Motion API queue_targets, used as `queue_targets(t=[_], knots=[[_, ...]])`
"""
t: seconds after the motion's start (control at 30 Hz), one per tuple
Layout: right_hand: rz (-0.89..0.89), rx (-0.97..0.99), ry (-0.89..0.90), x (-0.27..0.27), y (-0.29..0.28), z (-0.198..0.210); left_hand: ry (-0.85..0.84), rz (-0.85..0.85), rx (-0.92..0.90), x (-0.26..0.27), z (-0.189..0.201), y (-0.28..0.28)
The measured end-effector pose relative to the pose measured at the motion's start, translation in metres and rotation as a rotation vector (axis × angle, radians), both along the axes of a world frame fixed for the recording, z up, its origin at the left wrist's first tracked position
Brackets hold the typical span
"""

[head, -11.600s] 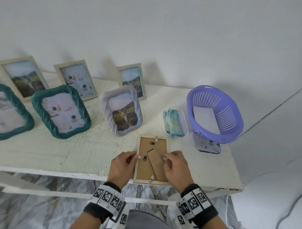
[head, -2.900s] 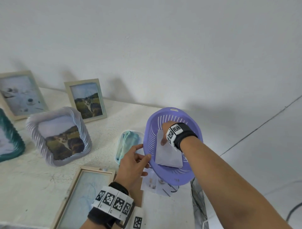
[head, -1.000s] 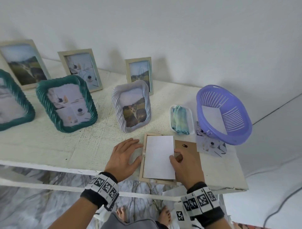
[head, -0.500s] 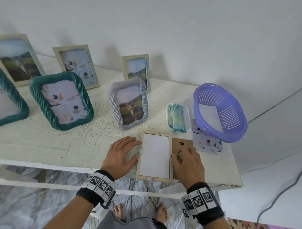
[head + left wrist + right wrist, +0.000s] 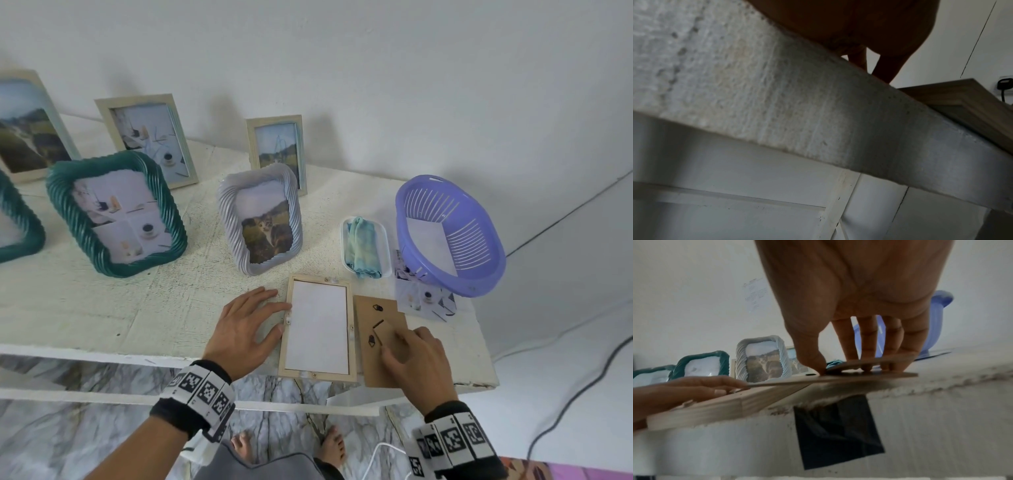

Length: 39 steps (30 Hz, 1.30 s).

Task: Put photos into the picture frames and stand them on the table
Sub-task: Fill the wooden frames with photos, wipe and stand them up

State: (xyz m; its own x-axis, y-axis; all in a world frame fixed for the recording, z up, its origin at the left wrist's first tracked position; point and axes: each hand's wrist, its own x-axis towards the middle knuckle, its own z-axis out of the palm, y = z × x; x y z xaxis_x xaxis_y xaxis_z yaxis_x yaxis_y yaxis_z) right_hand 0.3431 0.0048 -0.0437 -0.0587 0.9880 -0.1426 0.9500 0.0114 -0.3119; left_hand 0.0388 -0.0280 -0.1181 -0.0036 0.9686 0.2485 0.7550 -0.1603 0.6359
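Observation:
A light wooden frame [image 5: 317,329] lies face down near the table's front edge, with a photo [image 5: 318,325] in it, white back up. My left hand [image 5: 270,315] rests flat on the table, fingers straight and touching the frame's left rail. The brown backing board [image 5: 368,363] lies just right of the frame. My right hand [image 5: 394,342] is on it. In the right wrist view the thumb [image 5: 813,363] and fingers [image 5: 865,365] pinch the board's stand flap [image 5: 892,358], lifted a little off the board [image 5: 890,375]. The left wrist view shows only the table edge and a frame corner [image 5: 962,97].
A purple basket [image 5: 479,260] with a white sheet in it sits at the right end, over a loose photo [image 5: 421,301]. A clear tray [image 5: 344,246] holds a teal cloth. Lilac [image 5: 226,219], green [image 5: 68,205] and beige [image 5: 253,144] filled frames stand behind. The table edge [image 5: 102,353] is close.
The photo has settled inside the frame. My right hand moved from the frame's right rail onto the backing board and curled round its stand flap. The left hand has stayed put.

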Motion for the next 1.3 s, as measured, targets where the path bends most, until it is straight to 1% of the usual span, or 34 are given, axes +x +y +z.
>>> queue_targets(t=[0.17, 0.27, 0.37, 0.47, 0.53, 0.67, 0.8, 0.93, 1.0, 1.1, 1.17, 1.23, 1.3], knots=[[0.061, 0.025, 0.168, 0.015, -0.008, 0.019, -0.007, -0.006, -0.004, 0.000, 0.000, 0.000], [0.091, 0.069, 0.192, 0.002, -0.010, 0.027, -0.001, -0.009, -0.010, 0.000, 0.000, 0.000], [0.108, 0.168, 0.142, -0.028, -0.010, 0.027, 0.002, -0.006, -0.012, 0.000, 0.001, 0.000], [0.144, 0.195, 0.012, -0.061, -0.012, 0.020, 0.000, -0.006, -0.019, 0.000, 0.001, 0.000], [0.166, 0.222, -0.036, -0.077, -0.012, 0.014, 0.001, -0.005, -0.023, 0.000, 0.001, 0.000], [0.196, 0.170, -0.041, -0.097, -0.009, 0.005, 0.007, 0.004, -0.024, 0.000, 0.001, 0.000], [0.232, 0.210, -0.043, -0.105, -0.006, -0.005, 0.020, 0.001, -0.024, 0.000, 0.000, 0.001], [0.261, 0.243, -0.054, -0.101, -0.007, -0.012, 0.028, 0.002, -0.028, 0.000, 0.000, 0.001], [0.279, 0.233, 0.013, -0.096, -0.007, -0.011, 0.035, 0.003, -0.027, 0.000, 0.000, 0.001], [0.254, 0.142, 0.200, -0.083, -0.001, -0.008, 0.031, 0.003, -0.020, 0.000, 0.000, 0.001], [0.236, 0.096, 0.254, -0.066, 0.009, -0.009, 0.030, 0.003, -0.016, 0.000, 0.000, 0.001], [0.266, 0.036, 0.318, -0.049, 0.021, -0.009, 0.037, 0.002, -0.017, 0.000, 0.000, 0.000], [0.318, -0.072, 0.373, -0.037, 0.030, -0.007, 0.038, 0.003, -0.021, 0.000, 0.000, 0.000]])
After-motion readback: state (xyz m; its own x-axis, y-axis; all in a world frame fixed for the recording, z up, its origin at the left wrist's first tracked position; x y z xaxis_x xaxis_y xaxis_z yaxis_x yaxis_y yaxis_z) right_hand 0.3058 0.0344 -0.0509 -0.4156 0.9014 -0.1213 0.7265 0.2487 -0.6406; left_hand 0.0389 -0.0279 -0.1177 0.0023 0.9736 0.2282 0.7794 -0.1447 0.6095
